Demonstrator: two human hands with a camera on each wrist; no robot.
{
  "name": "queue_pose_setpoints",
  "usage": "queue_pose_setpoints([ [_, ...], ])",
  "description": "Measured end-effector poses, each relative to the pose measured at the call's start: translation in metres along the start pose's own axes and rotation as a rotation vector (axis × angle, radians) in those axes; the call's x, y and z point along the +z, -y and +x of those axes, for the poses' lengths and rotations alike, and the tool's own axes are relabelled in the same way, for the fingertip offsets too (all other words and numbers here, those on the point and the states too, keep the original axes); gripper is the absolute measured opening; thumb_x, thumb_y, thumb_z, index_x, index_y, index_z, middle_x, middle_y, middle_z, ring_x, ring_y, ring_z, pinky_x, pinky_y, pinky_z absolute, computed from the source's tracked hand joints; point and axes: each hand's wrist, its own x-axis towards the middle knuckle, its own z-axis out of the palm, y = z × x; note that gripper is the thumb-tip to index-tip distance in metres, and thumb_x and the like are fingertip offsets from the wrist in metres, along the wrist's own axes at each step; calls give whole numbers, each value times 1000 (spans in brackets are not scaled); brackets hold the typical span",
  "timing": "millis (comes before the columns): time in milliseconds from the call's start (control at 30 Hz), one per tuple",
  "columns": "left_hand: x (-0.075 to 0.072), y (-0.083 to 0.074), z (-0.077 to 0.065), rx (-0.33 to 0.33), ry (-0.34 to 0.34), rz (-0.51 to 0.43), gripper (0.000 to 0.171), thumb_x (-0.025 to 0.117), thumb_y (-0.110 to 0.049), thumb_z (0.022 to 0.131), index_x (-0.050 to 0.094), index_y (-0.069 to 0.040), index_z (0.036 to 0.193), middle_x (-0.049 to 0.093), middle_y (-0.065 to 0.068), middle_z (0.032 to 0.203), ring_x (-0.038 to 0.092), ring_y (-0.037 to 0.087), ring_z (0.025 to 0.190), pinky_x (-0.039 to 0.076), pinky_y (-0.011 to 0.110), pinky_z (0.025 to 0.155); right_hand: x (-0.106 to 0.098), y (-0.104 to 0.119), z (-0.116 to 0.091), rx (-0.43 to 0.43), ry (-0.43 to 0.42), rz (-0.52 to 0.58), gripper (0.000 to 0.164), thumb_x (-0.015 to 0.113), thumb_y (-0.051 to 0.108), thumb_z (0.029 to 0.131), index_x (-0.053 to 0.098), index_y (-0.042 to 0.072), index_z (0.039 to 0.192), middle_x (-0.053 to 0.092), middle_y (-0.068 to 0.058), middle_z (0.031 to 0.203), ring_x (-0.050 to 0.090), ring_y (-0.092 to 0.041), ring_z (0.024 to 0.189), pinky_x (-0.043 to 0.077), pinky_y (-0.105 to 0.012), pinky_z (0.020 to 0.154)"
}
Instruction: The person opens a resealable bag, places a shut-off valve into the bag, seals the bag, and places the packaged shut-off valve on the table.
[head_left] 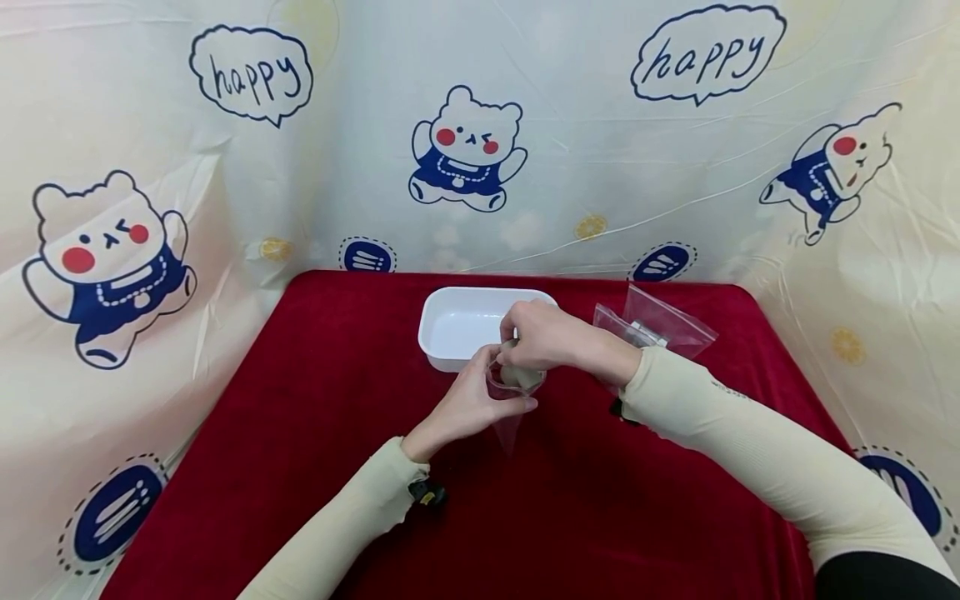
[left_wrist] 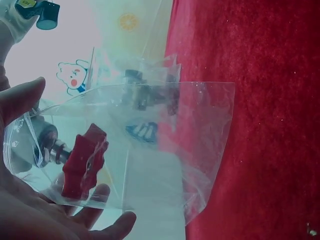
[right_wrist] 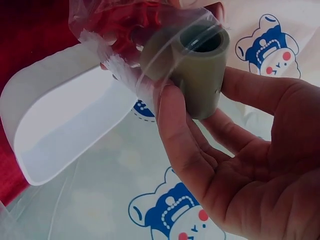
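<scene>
A stop valve with a grey-green pipe body (right_wrist: 202,82) and a red handwheel (left_wrist: 82,167) sits partly inside a clear plastic bag (left_wrist: 212,125). My left hand (head_left: 472,396) holds the bag around its mouth, thumb on one side and fingers on the other. From above, my right hand (head_left: 536,333) pinches the valve's body at the bag's opening, as the right wrist view shows. The handwheel is still within the plastic in the left wrist view. Both hands are above the table, just in front of a white plastic box (head_left: 442,365).
To the right, behind my right forearm, another clear bag (head_left: 682,327) lies with metallic fittings (head_left: 647,333) in it, partly hidden by the sleeve. A red cloth (head_left: 337,417) covers the table. Printed curtains (head_left: 570,167) hang around its back and sides.
</scene>
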Motion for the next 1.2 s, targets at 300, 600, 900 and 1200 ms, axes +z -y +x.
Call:
queue_pose_setpoints([
  [300, 3, -1, 1, 27, 26, -33, 86, 88, -37, 85, 40, -11, 151, 56, -1, 139, 59, 14, 122, 50, 42, 101, 5, 4, 3, -11, 22, -57, 17, 78, 20, 88, 76, 10, 74, 64, 5, 59, 61, -16, 64, 49, -28, 57],
  [600, 8, -1, 2, 28, 15, -51, 81, 89, -37, 85, 43, -14, 147, 56, -4, 135, 58, 11, 120, 48, 40, 103, 15, 3, 6, 28, 30, -83, 23, 74, 16, 85, 68, 14, 63, 51, 6, 52, 52, -15, 60, 42, -29, 52],
  [900, 12, -4, 4, -15, -51, -47, 83, 90, -38, 83, 42, -11, 147, 53, 1, 136, 57, 14, 119, 46, 41, 103, 19, 1, 12, 44, 38, -98, 37, 68, 9, 85, 49, 17, 53, 35, 7, 48, 40, -12, 52, 36, -27, 48],
  [1200, 16, -2, 4, 21, -101, -19, 77, 88, -36, 85, 44, -7, 141, 54, 3, 131, 54, 17, 118, 45, 40, 104, 35, 2, 21, 80, 95, -111, 23, 65, -1, 84, 62, 10, 65, 57, -1, 55, 55, -16, 54, 45, -28, 51],
])
